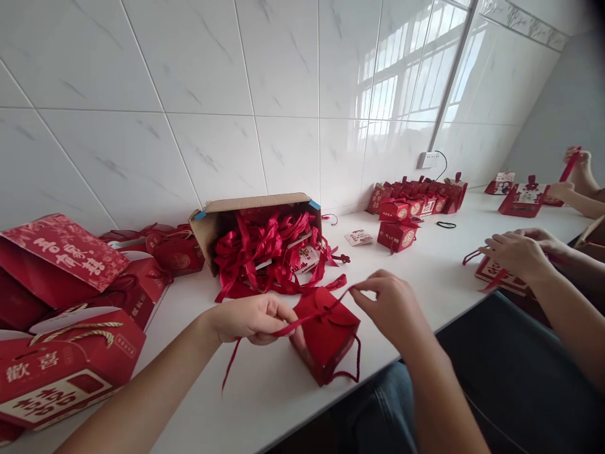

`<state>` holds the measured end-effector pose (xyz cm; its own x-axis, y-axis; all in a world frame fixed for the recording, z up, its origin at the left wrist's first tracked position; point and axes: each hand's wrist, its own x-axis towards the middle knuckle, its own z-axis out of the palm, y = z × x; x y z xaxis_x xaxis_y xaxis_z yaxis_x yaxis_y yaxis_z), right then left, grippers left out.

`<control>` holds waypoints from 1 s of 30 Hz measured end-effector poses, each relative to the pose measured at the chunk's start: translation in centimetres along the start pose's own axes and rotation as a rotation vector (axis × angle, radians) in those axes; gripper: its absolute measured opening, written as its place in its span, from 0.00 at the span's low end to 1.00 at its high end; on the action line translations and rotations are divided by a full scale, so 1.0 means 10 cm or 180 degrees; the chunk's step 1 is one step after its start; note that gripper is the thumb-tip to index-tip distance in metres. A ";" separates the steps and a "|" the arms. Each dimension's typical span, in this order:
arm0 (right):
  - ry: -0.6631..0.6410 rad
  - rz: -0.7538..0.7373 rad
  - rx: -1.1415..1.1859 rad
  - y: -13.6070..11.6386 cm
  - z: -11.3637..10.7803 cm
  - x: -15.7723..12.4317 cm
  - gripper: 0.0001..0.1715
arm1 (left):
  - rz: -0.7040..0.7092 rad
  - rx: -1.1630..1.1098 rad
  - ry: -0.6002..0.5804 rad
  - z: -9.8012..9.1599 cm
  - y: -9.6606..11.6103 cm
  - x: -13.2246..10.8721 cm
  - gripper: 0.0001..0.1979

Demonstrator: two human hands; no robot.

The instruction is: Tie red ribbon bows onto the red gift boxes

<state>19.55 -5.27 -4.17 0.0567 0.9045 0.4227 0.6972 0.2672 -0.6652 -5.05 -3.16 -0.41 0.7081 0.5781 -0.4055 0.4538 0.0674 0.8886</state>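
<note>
Head view: left hand (255, 318) and right hand (390, 304) are pinching one ribbon (287, 329) over one near box (326, 337); one carton (259, 203) lying farther.

To the left of the left hand (255, 320), the characters 吾家有囍 are printed in white on a patterned red box (63, 249). Nearer, on the same side of that hand, 歡喜 is printed in pale characters on a rope-handled box (120, 350), and 囍 is shown large in dark red on its cream panel (51, 400). Beyond the right hand (390, 304), characters are carried by a pale card (358, 237) and a small red box (397, 236), but cannot be made out.
</note>
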 end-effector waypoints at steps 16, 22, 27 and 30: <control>-0.1007 0.0193 0.1574 -0.38 0.29 -0.04 0.07 | 0.1276 0.1766 0.2502 0.54 -0.08 0.14 0.14; -0.1266 0.0472 0.1794 -0.37 0.24 -0.04 0.05 | 0.1479 0.1894 0.2060 0.51 -0.03 0.11 0.15; -0.1666 0.0667 0.1840 -0.28 0.14 -0.02 0.03 | 0.1853 0.1640 0.2132 0.45 -0.06 0.16 0.12; -0.1751 0.0526 0.1859 -0.24 0.13 -0.02 0.04 | 0.1863 0.1548 0.2321 0.41 -0.10 0.21 0.08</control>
<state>16.93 -5.67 -3.41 -0.3385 0.9405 0.0299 0.2172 0.1090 -0.9700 -1.76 -5.35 -3.02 0.4632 0.7752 0.4297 0.4289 -0.6203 0.6567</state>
